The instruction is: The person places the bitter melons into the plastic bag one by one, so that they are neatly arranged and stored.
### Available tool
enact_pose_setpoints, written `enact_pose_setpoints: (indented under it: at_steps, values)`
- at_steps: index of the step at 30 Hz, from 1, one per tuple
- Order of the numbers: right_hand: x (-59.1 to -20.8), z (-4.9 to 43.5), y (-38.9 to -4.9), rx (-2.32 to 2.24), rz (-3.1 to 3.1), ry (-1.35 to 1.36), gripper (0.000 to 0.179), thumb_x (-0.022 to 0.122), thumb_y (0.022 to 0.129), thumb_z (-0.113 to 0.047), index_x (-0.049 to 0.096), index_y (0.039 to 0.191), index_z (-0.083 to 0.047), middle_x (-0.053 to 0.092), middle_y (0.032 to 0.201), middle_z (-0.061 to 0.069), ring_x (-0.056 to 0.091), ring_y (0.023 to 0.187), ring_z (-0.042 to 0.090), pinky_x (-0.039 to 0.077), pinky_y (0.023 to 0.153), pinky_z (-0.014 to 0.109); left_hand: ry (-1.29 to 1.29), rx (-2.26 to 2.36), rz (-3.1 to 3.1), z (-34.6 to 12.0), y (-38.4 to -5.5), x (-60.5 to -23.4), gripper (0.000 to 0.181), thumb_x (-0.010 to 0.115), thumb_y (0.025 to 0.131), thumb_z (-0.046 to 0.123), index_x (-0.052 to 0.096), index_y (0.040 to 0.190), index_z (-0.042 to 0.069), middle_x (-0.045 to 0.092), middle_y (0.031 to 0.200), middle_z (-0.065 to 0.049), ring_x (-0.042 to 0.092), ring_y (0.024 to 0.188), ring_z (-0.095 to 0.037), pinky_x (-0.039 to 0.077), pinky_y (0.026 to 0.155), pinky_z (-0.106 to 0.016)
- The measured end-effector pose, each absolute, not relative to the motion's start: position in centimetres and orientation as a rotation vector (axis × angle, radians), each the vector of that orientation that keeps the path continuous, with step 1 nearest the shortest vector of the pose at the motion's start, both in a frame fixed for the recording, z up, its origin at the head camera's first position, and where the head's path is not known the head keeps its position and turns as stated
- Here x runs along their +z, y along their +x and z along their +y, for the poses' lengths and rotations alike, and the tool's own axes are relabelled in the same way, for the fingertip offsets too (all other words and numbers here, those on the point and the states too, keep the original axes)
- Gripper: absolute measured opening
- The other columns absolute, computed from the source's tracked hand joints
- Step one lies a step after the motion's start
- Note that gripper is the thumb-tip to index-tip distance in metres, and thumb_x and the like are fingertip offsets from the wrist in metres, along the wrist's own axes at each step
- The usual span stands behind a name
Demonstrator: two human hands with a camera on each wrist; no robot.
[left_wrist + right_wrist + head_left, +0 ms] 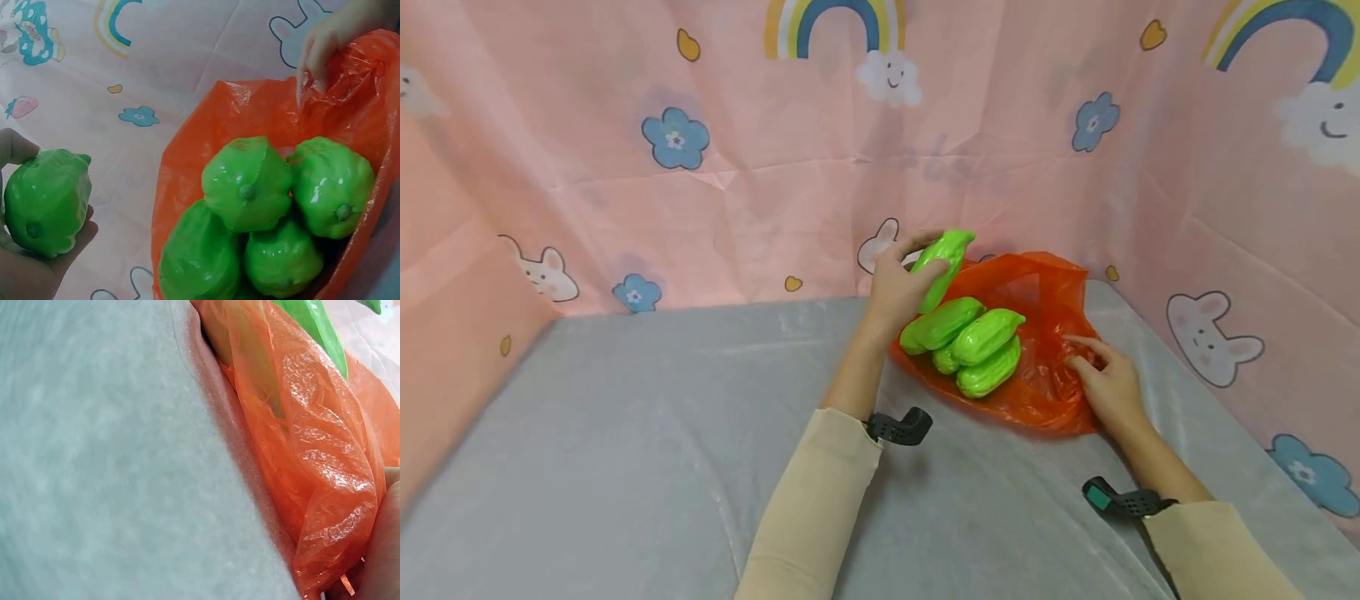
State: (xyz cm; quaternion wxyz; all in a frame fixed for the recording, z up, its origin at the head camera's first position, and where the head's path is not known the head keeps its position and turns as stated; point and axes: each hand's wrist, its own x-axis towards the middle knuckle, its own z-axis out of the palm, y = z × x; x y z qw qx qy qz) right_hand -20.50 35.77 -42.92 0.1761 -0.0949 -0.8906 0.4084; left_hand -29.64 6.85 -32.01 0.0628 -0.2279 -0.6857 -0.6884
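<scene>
My left hand (pixel 892 293) grips a glossy, bright green ridged gourd (pixel 953 250) above the left side of a red plastic bag (pixel 1048 392). In the left wrist view this held gourd (pixel 47 203) shows its stem end, with the thumb and fingers around its sides. Several similar gourds (pixel 987 336) lie piled at the bag's wide mouth. My right hand (pixel 1114 390) pinches the crumpled right side of the bag. In the right wrist view the bag (pixel 331 469) bunches against that hand, and part of a green gourd (pixel 315 328) shows behind the film.
A grey cloth (pixel 625 433) covers the table under the bag. Pink printed sheets (pixel 760 225) rise at the back and both sides, with the bag close to the back right corner. Black wrist devices (pixel 898 427) sit on both wrists.
</scene>
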Motion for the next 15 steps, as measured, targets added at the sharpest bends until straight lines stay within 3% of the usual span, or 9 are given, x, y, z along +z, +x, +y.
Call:
enact_pose_setpoints:
  at_steps: [4,9,15]
  values:
    - [-42.9,35.8,-20.4,1.160,-2.529,-0.283,0.037,0.053,0.101,-0.019,0.065,0.131,0.000,0.049,0.092,0.007,0.043,0.083,0.011,0.038,0.063,0.014,-0.669,-2.029,-2.085,7.6,-29.6,-32.4,0.049,0.065,0.093,0.011,0.058,0.141,0.014,0.061,0.140,-0.008,0.057,0.129,-0.021,0.048,0.108,-0.038]
    - [-42.9,35.7,-20.3,1.181,-2.532,-0.304,0.038,0.052,0.102,-0.020,0.064,0.133,0.000,0.050,0.096,0.008,0.044,0.084,0.012,0.040,0.063,0.012,-0.673,-1.982,-2.118,8.2,-29.5,-32.8,0.043,0.067,0.092,0.014,0.064,0.135,0.014,0.064,0.138,-0.004,0.057,0.128,-0.019,0.046,0.111,-0.042]
    - [-42.7,35.6,-20.3,1.175,-2.512,-0.276,0.036,0.054,0.101,-0.018,0.065,0.130,0.000,0.047,0.089,0.005,0.043,0.080,0.009,0.039,0.062,0.014,-0.679,-1.978,-2.134,8.6,-29.6,-33.5,0.031,0.068,0.092,0.014,0.073,0.123,0.012,0.071,0.129,-0.004,0.056,0.133,-0.017,0.045,0.113,-0.042]
